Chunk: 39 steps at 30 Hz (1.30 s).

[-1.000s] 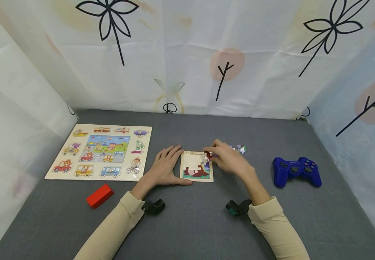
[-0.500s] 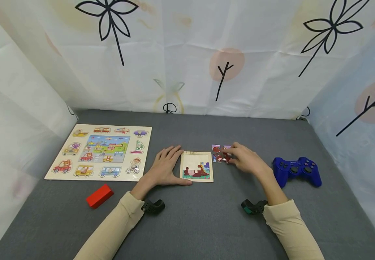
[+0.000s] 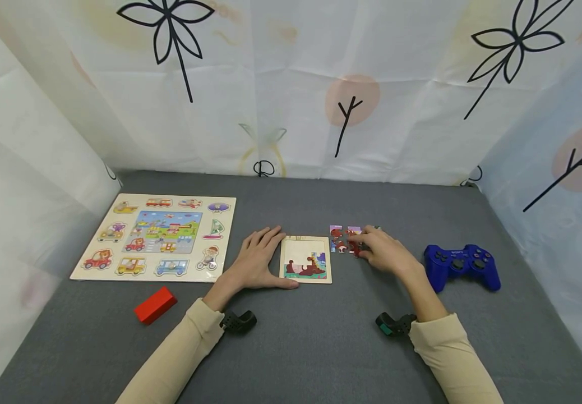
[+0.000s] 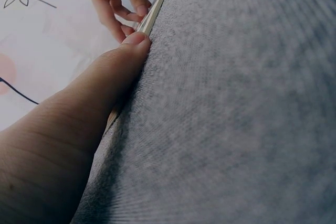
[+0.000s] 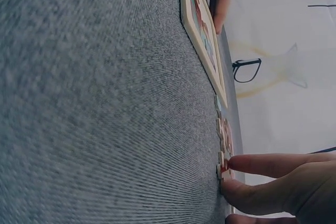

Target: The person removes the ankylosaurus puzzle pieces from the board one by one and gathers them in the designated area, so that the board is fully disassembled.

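Note:
My left hand (image 3: 257, 261) lies spread with straight fingers along the left side of a small wooden puzzle tray (image 3: 283, 255). Its thumb touches the tray's front left corner, also seen in the left wrist view. Fitted pieces showing a brown animal (image 3: 306, 269) fill the tray's lower part and right side; its upper part is bare wood. Right of the tray, several loose jigsaw pieces (image 3: 337, 238) lie in short columns. Over the right column, my right hand (image 3: 384, 252) pinches a reddish puzzle piece (image 5: 226, 174) between thumb and index finger, low at the table.
A large picture board with vehicles (image 3: 222, 241) lies at the left, a red block (image 3: 155, 305) in front of it. A blue game controller (image 3: 460, 266) sits right of my right hand. White patterned cloth (image 3: 301, 112) rises behind the grey table (image 3: 316, 348).
My right hand has moved right, from the tray's upper right corner to the loose pieces beside it. The reddish pieces it held there now lie outside the tray. My left hand stays put.

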Each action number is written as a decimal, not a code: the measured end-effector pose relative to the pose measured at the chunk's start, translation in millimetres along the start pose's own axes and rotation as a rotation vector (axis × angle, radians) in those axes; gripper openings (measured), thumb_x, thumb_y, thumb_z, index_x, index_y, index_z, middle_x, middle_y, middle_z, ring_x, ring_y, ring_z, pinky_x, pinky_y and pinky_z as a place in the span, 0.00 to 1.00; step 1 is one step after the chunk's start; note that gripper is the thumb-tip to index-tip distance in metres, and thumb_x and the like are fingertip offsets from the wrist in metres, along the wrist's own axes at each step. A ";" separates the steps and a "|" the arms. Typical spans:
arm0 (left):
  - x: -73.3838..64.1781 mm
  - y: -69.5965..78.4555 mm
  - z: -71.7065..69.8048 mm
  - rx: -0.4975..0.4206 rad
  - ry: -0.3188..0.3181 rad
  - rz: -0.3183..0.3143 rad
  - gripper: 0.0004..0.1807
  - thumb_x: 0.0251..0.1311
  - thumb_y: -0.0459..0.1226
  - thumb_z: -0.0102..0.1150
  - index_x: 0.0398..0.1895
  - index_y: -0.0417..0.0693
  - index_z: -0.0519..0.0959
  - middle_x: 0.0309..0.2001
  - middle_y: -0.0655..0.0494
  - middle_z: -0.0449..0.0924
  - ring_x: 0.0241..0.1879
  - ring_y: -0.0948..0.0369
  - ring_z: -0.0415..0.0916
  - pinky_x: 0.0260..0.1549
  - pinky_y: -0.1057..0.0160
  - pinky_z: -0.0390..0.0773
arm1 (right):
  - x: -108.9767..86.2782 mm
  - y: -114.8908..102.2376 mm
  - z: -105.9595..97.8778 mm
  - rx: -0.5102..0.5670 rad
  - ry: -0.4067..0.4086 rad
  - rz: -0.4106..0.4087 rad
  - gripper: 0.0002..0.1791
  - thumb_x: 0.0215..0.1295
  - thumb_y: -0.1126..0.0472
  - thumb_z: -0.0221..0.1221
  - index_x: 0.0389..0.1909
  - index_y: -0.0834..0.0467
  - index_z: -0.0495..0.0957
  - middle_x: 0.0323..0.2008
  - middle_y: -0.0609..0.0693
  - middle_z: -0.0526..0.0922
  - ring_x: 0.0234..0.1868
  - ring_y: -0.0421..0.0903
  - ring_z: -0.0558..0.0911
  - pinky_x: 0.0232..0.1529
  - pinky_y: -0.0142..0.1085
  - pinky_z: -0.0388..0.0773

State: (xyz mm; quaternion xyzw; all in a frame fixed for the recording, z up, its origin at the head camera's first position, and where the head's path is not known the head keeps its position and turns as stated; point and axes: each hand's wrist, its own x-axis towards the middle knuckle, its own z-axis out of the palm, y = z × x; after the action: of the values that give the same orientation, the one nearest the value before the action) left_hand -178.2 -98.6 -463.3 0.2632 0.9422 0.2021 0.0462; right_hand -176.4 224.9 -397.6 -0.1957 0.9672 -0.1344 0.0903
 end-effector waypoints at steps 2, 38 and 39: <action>-0.2 0.2 -0.1 -0.003 0.003 0.000 0.66 0.42 0.72 0.68 0.81 0.50 0.56 0.83 0.49 0.50 0.82 0.44 0.46 0.78 0.37 0.48 | 0.2 0.1 1.1 0.010 0.016 -0.001 0.22 0.71 0.66 0.61 0.65 0.57 0.80 0.43 0.56 0.79 0.34 0.46 0.72 0.34 0.38 0.68; 0.2 0.6 0.2 -0.009 0.023 0.003 0.66 0.41 0.72 0.70 0.80 0.50 0.58 0.82 0.49 0.52 0.81 0.45 0.48 0.78 0.37 0.50 | -3.4 -7.3 5.7 0.007 0.105 0.050 0.22 0.68 0.56 0.66 0.61 0.56 0.82 0.53 0.60 0.81 0.47 0.57 0.81 0.44 0.56 0.80; 0.4 0.5 0.3 -0.009 0.025 0.005 0.65 0.41 0.72 0.70 0.80 0.50 0.58 0.82 0.49 0.52 0.81 0.45 0.48 0.78 0.37 0.50 | -2.8 -7.9 5.3 0.006 0.107 0.046 0.22 0.68 0.56 0.66 0.61 0.57 0.82 0.52 0.60 0.81 0.45 0.55 0.80 0.42 0.54 0.80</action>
State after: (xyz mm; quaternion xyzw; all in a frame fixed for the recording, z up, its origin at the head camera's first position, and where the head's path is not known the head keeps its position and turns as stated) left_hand -178.2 -97.9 -463.4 0.2626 0.9412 0.2097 0.0354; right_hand -169.9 217.9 -399.9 -0.1656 0.9745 -0.1454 0.0423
